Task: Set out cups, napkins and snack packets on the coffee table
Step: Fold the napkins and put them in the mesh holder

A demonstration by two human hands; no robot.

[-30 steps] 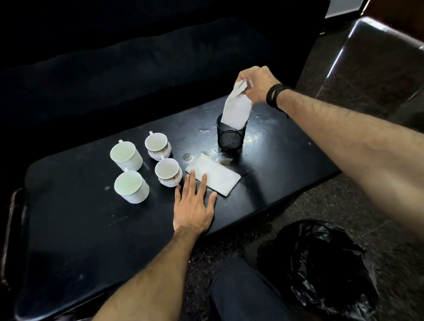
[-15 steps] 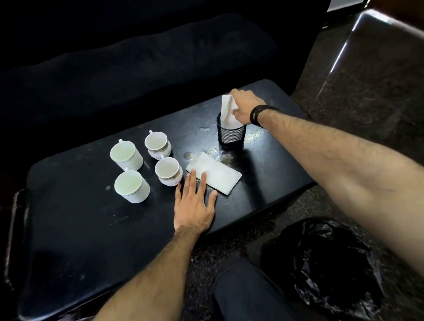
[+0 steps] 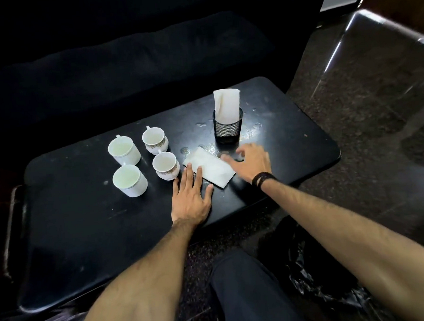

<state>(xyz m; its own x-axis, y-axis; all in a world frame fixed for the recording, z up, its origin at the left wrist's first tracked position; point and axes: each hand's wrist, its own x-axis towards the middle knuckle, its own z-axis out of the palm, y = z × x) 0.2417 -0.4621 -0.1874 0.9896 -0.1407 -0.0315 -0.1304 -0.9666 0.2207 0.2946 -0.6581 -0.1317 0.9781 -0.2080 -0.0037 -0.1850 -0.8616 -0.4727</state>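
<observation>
Several white cups stand grouped on the black coffee table [image 3: 86, 228]: two plain mugs [image 3: 124, 150] [image 3: 129, 180] and two patterned cups [image 3: 155, 140] [image 3: 165, 165]. A folded white napkin [image 3: 211, 169] lies flat to their right. My left hand [image 3: 192, 194] rests flat on the table, fingertips on the napkin's near corner. My right hand [image 3: 250, 162], blurred and with fingers spread, hovers at the napkin's right end and holds nothing. Behind it a black mesh holder [image 3: 228, 128] has a white napkin [image 3: 226, 105] standing upright in it.
A dark sofa [image 3: 127, 66] runs along the far side of the table. A black plastic bag [image 3: 317, 272] lies on the floor at the lower right, beside my dark-trousered knee [image 3: 250, 293]. A glossy dark surface [image 3: 385, 60] sits at the right.
My right hand let go of the napkin in the mesh holder and came down toward the flat napkin. The left hand stayed put.
</observation>
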